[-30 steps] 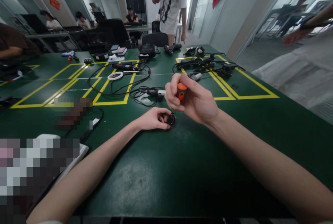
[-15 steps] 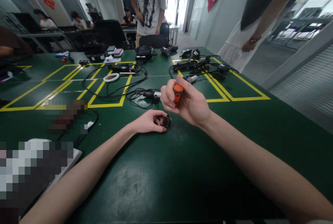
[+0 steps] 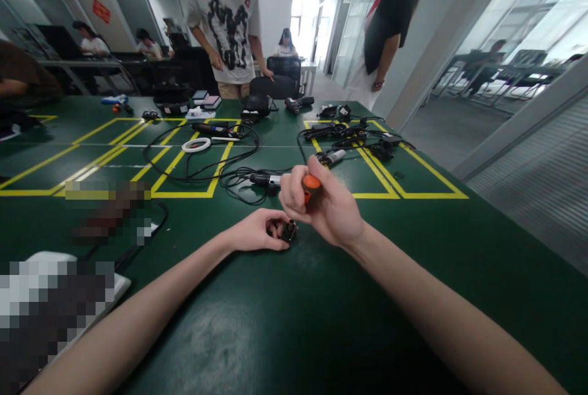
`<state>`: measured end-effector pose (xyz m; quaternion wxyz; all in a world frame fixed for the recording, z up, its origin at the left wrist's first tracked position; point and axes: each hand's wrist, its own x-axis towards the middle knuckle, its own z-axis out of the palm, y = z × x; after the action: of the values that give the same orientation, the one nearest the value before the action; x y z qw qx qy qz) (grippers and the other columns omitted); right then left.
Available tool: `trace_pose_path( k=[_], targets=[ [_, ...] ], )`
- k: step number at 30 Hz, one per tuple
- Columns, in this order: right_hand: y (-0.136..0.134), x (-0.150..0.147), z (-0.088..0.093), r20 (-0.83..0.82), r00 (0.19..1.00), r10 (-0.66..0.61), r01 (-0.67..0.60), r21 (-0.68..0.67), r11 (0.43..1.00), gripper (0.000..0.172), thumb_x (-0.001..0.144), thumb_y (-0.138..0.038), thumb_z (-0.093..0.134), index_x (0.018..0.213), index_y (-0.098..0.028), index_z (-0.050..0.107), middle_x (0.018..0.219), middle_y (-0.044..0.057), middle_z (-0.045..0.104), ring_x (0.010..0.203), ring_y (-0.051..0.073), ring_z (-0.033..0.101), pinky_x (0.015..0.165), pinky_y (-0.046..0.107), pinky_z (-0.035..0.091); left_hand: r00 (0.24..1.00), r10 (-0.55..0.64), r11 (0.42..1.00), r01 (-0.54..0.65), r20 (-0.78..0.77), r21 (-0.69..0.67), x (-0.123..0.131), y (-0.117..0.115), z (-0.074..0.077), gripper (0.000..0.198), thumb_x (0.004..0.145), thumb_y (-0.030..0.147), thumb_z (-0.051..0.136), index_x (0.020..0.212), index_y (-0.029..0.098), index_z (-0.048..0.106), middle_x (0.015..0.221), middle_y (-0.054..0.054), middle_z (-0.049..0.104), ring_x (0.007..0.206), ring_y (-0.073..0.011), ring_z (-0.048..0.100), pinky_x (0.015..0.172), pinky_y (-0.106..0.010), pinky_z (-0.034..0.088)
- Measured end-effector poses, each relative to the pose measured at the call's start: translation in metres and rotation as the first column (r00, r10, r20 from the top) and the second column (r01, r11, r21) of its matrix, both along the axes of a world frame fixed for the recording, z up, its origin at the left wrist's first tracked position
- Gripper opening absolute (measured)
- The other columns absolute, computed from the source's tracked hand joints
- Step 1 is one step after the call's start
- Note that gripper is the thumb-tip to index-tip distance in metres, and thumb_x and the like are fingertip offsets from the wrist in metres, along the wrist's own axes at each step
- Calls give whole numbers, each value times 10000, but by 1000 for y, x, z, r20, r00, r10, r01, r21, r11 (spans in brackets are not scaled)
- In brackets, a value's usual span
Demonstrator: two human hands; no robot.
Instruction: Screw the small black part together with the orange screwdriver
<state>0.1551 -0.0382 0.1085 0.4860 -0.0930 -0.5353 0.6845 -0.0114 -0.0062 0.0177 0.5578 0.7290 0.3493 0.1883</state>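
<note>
My left hand (image 3: 260, 231) rests on the green table (image 3: 257, 315), its thumb and fingers closed around a small black part (image 3: 289, 231) with a short upright tube on top. Just above and to the right, my right hand (image 3: 328, 202) is wrapped round the orange and dark handle of a screwdriver (image 3: 312, 183). The handle is tilted, its orange end facing up. My fingers hide most of the tool's lower end, and I cannot tell whether its tip touches the black part.
Beyond my hands lie a black and silver corded tool (image 3: 266, 180), a white ring (image 3: 196, 145), tangled black cables (image 3: 349, 133) and a drill (image 3: 298, 103). Yellow tape (image 3: 427, 196) marks the table. Blurred-out items lie at left. A person (image 3: 227, 27) stands across the table, another (image 3: 386, 33) farther right.
My view has tilted up slightly, so the table sits lower. Both hands keep their grips on the black part and the screwdriver. The person at right has moved farther back.
</note>
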Motion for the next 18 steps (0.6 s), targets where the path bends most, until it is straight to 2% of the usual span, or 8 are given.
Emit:
trace_pose_path(
  k=[2, 5, 8, 11, 14, 16, 18],
  targets=[
    [0, 0, -1, 12, 999, 35, -35, -15, 999, 588, 1006, -603, 551, 600, -180, 516, 504, -68, 347, 438, 66, 251, 415, 215, 182, 1000, 6, 1000, -6, 15, 7, 0, -1, -1, 280, 677, 268, 802, 883, 136, 666, 690, 54, 593, 639, -80, 533, 651, -225, 449],
    [-2, 2, -4, -31, 997, 76, -76, -19, 997, 544, 1008, -637, 508, 685, -199, 520, 474, -104, 271, 417, 69, 173, 420, 215, 167, 999, 27, 1000, -28, 45, 13, 1, -3, -4, 253, 666, 250, 796, 830, 145, 635, 688, 59, 568, 640, -75, 520, 646, -220, 440],
    [-5, 2, -7, -46, 997, 64, -64, -4, 998, 397, 967, -569, 620, 806, -229, 492, 493, -122, 311, 430, 75, 172, 441, 208, 186, 997, 50, 999, -51, 52, 11, 2, -3, -5, 268, 659, 267, 803, 820, 146, 628, 707, 50, 569, 658, -85, 533, 639, -224, 444],
    [-5, 1, -6, -15, 999, 31, -31, 9, 999, 351, 967, -501, 654, 802, -218, 529, 535, -91, 418, 440, 80, 256, 439, 214, 214, 998, 42, 999, -43, 41, 26, 2, -4, -4, 259, 661, 268, 802, 827, 143, 648, 718, 43, 583, 668, -90, 548, 651, -228, 457],
    [-3, 1, -5, 12, 1000, -3, 3, -16, 1000, 500, 991, -541, 599, 647, -179, 557, 562, -45, 448, 455, 78, 322, 432, 229, 231, 1000, 13, 999, -14, 20, 36, 2, -4, -3, 267, 665, 249, 806, 875, 138, 685, 696, 52, 579, 650, -82, 529, 650, -222, 446],
    [-2, 3, -4, 20, 1000, 17, -16, -64, 998, 593, 1004, -574, 559, 564, -180, 505, 501, -60, 354, 438, 73, 266, 427, 232, 197, 1000, 23, 999, -23, 12, 40, 3, -5, -3, 275, 661, 236, 813, 882, 136, 682, 673, 62, 563, 640, -80, 513, 644, -220, 434],
    [-2, 4, -5, 6, 998, 60, -59, -82, 995, 613, 995, -642, 524, 580, -192, 493, 458, -85, 273, 418, 73, 203, 421, 229, 171, 999, 40, 998, -40, 12, 45, 3, -6, -4, 267, 657, 229, 819, 856, 140, 665, 660, 70, 547, 643, -80, 505, 650, -220, 431]
  ],
)
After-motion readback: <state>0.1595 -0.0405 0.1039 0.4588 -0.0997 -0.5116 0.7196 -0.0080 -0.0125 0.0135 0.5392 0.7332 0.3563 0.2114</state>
